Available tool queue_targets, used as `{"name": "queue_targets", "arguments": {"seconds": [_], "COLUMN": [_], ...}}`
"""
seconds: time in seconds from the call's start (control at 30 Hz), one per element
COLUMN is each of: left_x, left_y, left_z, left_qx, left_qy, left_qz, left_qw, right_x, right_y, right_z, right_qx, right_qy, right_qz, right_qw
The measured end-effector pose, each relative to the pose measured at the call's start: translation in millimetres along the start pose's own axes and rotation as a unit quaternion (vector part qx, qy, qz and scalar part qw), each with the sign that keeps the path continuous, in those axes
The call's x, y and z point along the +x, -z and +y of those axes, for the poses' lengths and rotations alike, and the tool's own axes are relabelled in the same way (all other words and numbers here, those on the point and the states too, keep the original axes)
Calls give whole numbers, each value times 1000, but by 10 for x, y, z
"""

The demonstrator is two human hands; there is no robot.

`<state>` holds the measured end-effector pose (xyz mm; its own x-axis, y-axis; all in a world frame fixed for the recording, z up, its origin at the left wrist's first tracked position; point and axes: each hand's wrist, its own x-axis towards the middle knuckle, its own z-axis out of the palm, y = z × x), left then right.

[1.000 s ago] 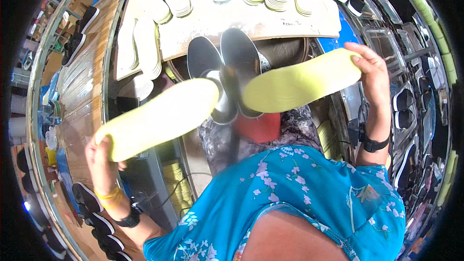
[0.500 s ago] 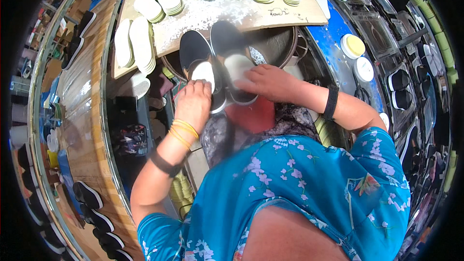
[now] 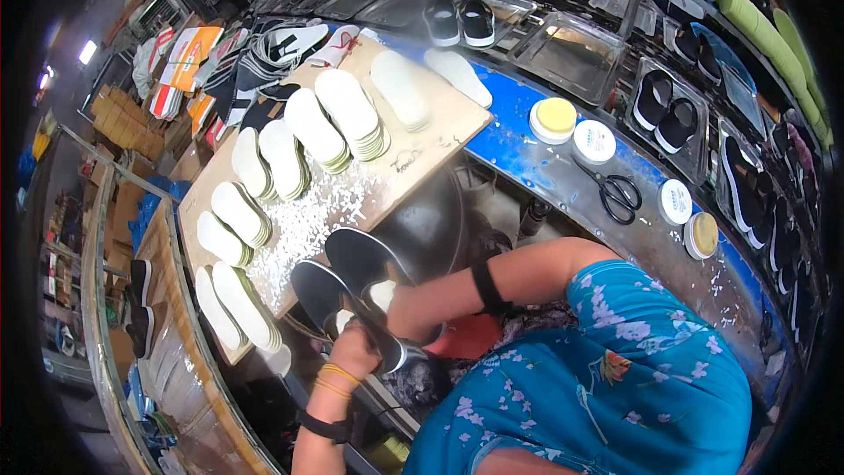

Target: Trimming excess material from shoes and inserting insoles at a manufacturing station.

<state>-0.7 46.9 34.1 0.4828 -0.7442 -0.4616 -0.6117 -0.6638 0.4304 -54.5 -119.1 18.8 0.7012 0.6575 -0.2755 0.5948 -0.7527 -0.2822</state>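
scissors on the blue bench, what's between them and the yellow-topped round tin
In the head view, a white-lidded round tin sits between the scissors and the yellow-topped tin.

The fingers of both the left hand (image 3: 356,347) and right hand (image 3: 406,315) are hidden inside dark shoes (image 3: 352,277).

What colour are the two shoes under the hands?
Black shoes, pale insoles showing inside; head view.

Wooden board (image 3: 422,158) sits on blue metal bench (image 3: 536,154); metal trays (image 3: 571,53) line the far side; bright lamp (image 3: 87,52) upper left.
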Motion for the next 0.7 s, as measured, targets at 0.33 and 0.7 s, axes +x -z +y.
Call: {"name": "queue_targets", "arguments": {"seconds": [0.33, 0.7], "left_x": [206, -1874], "left_y": [-263, 497], "left_z": [58, -814], "left_qx": [-97, -362], "left_qy": [49, 133], "left_qz": [315, 458], "left_qw": [943, 801], "right_x": [-163, -413], "right_y": [227, 698], "right_z": [-106, 261], "right_qx": [51, 179], "right_qy": [90, -53], "right_qz": [181, 288], "right_qw": [978, 939]}}
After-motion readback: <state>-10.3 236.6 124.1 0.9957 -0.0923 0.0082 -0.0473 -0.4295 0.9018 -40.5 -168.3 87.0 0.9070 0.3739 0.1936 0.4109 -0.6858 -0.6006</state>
